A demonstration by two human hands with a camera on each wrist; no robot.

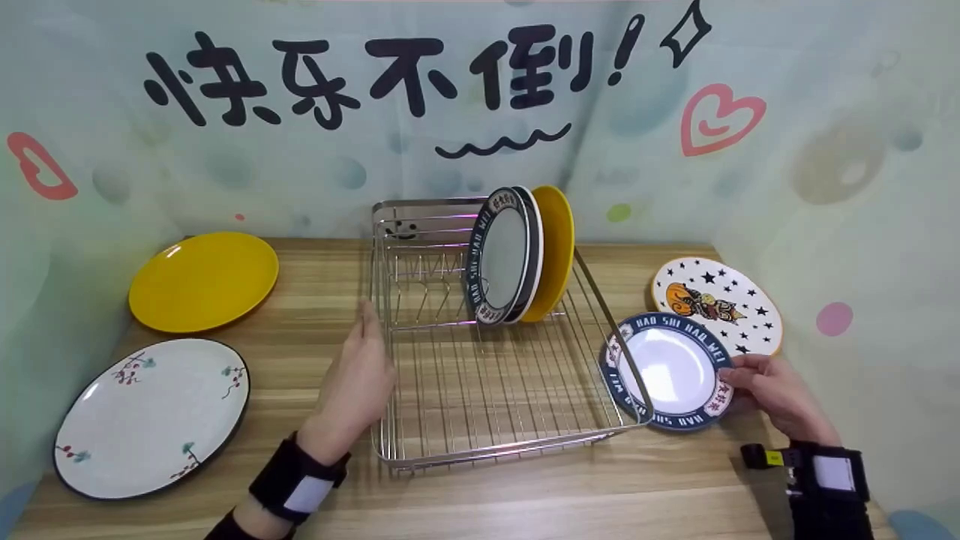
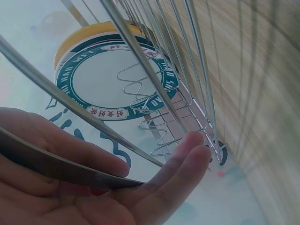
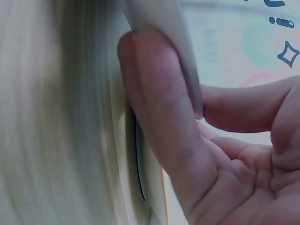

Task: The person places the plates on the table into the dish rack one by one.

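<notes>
My left hand (image 1: 356, 382) is at the left side of a wire dish rack (image 1: 480, 454). In the left wrist view its thumb and fingers grip the rack's flat metal rim (image 2: 70, 171). On the right, my right hand (image 1: 776, 394) pinches the edge of a blue-rimmed plate (image 1: 671, 367), thumb on top and fingers beneath. This plate is partly behind the rack's right rim and overlaps a star-patterned plate (image 1: 720, 296). Toward the rack's back, another blue-rimmed plate (image 1: 502, 259), a white-edged plate (image 1: 537, 259) and a yellow plate (image 1: 556, 251) stand upright together.
A yellow plate (image 1: 202, 281) lies at the back left of the wooden table (image 1: 540, 495). Nearer the front left is a white plate (image 1: 154, 416) with a dark rim and floral sprigs. A printed backdrop (image 1: 315, 165) encloses the back and sides.
</notes>
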